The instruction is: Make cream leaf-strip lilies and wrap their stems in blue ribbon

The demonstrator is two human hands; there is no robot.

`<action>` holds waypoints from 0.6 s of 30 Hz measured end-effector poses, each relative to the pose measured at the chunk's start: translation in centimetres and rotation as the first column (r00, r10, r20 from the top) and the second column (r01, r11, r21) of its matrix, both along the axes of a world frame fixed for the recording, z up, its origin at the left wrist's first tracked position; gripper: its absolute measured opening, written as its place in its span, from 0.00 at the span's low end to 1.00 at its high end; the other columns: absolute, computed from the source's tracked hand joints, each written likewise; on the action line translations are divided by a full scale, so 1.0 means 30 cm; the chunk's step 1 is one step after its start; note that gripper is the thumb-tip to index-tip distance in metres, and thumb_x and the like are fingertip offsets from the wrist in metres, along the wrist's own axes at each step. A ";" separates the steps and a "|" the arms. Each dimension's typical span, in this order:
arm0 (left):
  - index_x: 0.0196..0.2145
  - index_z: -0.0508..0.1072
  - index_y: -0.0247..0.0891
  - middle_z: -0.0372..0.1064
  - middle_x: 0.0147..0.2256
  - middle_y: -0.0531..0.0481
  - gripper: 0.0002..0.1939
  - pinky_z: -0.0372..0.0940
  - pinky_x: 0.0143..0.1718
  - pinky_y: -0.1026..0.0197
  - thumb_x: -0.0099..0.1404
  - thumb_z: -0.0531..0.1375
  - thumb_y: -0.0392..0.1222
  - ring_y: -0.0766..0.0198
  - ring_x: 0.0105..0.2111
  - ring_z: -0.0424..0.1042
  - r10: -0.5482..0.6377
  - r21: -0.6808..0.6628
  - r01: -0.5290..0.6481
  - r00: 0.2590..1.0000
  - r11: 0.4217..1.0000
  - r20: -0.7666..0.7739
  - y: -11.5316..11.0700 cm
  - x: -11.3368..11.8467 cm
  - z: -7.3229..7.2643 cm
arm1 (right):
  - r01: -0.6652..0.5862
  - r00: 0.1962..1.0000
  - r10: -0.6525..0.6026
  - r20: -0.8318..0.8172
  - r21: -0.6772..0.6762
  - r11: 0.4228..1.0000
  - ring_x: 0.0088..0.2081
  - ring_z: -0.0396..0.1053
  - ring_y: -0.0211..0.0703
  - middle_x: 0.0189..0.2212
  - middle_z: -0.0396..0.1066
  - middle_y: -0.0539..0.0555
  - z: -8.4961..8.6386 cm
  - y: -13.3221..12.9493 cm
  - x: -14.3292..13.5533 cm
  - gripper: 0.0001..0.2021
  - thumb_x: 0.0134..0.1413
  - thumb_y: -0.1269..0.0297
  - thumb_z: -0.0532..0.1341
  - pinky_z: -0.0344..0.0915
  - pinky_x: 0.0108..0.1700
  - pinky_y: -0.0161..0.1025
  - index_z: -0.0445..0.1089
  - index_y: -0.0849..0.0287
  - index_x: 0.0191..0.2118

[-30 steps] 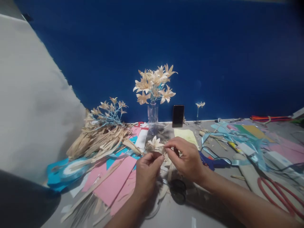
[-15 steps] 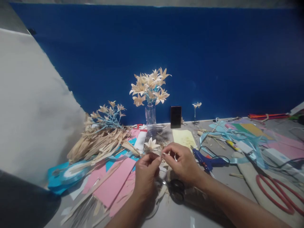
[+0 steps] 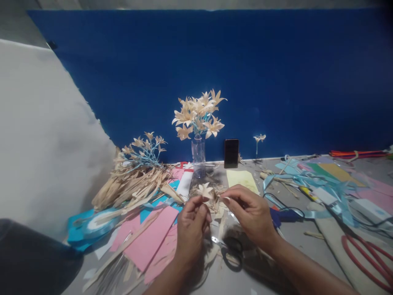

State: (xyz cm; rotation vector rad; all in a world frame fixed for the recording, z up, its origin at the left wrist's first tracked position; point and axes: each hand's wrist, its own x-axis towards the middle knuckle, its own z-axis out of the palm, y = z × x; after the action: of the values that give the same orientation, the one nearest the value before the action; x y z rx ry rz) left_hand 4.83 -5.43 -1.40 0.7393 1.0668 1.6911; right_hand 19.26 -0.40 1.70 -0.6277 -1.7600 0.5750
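Observation:
My left hand (image 3: pixel 193 225) is closed, its fingertips pinched just below a small cream flower (image 3: pixel 204 189) with pointed petals. The flower stands upright above the fingers; its stem is hidden by them. To the right, my right hand (image 3: pixel 253 215) is also closed, thumb and forefinger pressed together, but what sits between them is too small to name. A narrow gap separates the two sets of fingertips. Under the hands lie black-handled scissors (image 3: pixel 232 262) on the table. Directly beyond, a clear vase (image 3: pixel 198 157) holds a bunch of similar cream flowers (image 3: pixel 199 112) on blue stems.
Dried husks (image 3: pixel 123 188) and more blue-stemmed flowers (image 3: pixel 145 149) are piled at left, beside pink paper (image 3: pixel 152 231) and a ribbon roll (image 3: pixel 101 225). A phone (image 3: pixel 231 153) leans at the back. At right are a blue glue gun (image 3: pixel 287 216), cables and red-handled scissors (image 3: pixel 365 260).
My hands have drawn apart; the right has moved right and slightly down, now covering part of the glue gun. The flower stays with my left hand. The whole view has shifted slightly.

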 end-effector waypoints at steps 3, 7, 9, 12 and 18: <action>0.35 0.76 0.36 0.68 0.21 0.55 0.16 0.54 0.18 0.69 0.53 0.71 0.49 0.74 0.16 0.56 0.002 -0.022 -0.001 0.999 1.000 0.051 -0.002 0.005 0.007 | 0.021 1.000 -0.020 -0.008 0.076 0.997 0.33 0.73 0.42 0.30 0.75 0.53 0.003 -0.008 0.007 0.05 0.60 0.72 0.63 0.68 0.33 0.36 0.76 0.56 0.35; 0.32 0.77 0.34 0.68 0.21 0.54 0.17 0.54 0.20 0.70 0.49 0.73 0.48 0.75 0.18 0.58 -0.012 -0.044 0.017 0.991 0.999 0.130 -0.010 0.006 0.016 | 0.018 1.000 -0.016 -0.017 0.100 0.995 0.32 0.73 0.42 0.30 0.75 0.53 0.000 -0.014 0.008 0.05 0.60 0.72 0.63 0.68 0.32 0.36 0.76 0.56 0.35; 0.31 0.76 0.33 0.68 0.20 0.54 0.18 0.53 0.20 0.71 0.50 0.73 0.49 0.76 0.18 0.57 -0.007 -0.040 0.013 0.989 0.999 0.145 -0.012 0.002 0.016 | 0.004 1.000 -0.002 -0.015 0.077 0.997 0.32 0.73 0.42 0.30 0.75 0.53 -0.009 -0.013 0.005 0.05 0.61 0.71 0.63 0.68 0.32 0.36 0.76 0.56 0.36; 0.32 0.72 0.35 0.66 0.18 0.57 0.19 0.48 0.17 0.72 0.52 0.72 0.50 0.77 0.15 0.52 -0.037 -0.037 0.043 0.987 0.998 0.157 -0.009 -0.004 0.013 | 0.002 1.000 -0.002 -0.012 0.070 0.998 0.33 0.73 0.43 0.31 0.75 0.54 -0.021 -0.013 -0.002 0.05 0.62 0.71 0.62 0.69 0.32 0.36 0.75 0.56 0.37; 0.32 0.67 0.38 0.68 0.20 0.57 0.21 0.54 0.19 0.72 0.50 0.74 0.47 0.76 0.16 0.57 -0.099 -0.052 0.114 0.968 0.992 0.232 0.001 -0.003 0.012 | -0.003 1.000 0.007 -0.027 0.114 0.993 0.34 0.74 0.43 0.31 0.76 0.54 -0.025 -0.012 -0.006 0.06 0.61 0.72 0.61 0.71 0.36 0.39 0.76 0.56 0.38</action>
State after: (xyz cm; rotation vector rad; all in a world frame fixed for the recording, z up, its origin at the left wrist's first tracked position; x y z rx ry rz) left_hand 4.75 -5.41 -1.04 0.5346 0.9006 1.5984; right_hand 19.09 -0.76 0.96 -0.5333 -1.7554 0.4804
